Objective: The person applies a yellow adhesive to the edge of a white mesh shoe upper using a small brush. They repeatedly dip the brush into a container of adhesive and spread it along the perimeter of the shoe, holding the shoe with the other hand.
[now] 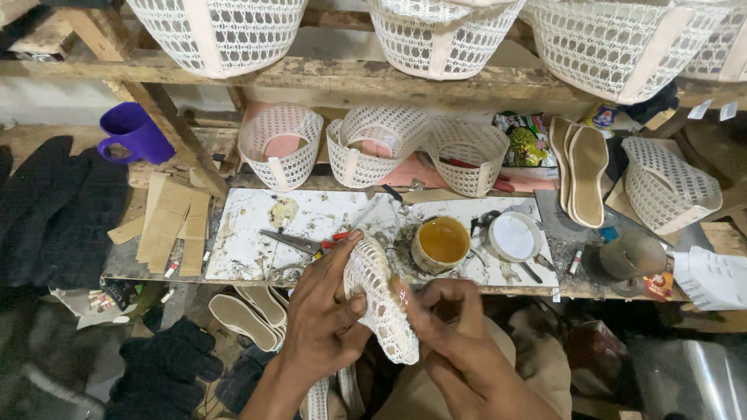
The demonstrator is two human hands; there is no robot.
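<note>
Left hand & right hand are both gripping a white woven-mesh shoe upper w/ closed fingers; likely light, flexible, best gripped at edges.

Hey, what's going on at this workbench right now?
A person holds a white mesh shoe upper in both hands, the left hand gripping its side and the right hand pressing fingers against its edge. On the bench behind stand an open tin of yellow glue, scissors and more mesh uppers, with insoles to the right.
</note>
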